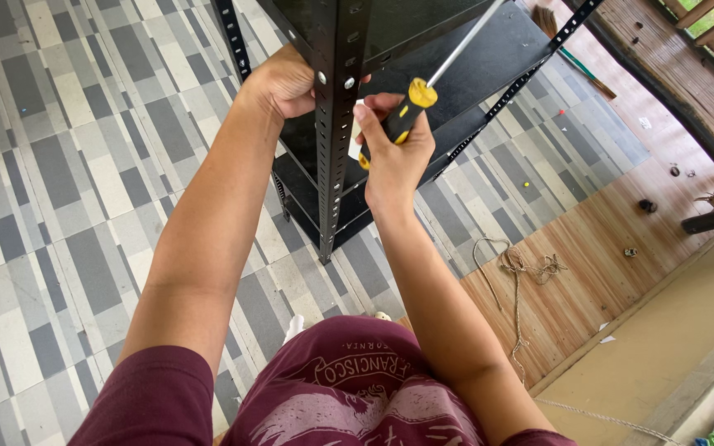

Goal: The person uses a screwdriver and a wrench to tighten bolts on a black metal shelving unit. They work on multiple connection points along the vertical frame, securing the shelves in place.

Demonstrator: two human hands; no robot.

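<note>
**While both hands work at a black metal rack**

As seen from above, the right hand (394, 157) at centre frame is closed around a yellow-and-black screwdriver (402, 116), its shaft slanting to the upper right. Just left, the left hand (283, 83) curls around the perforated upright post (334, 149) of the black shelving rack (456, 58). Farther off, tangled twine (522, 268) lies on the wooden floor (588, 248) at right.
</note>
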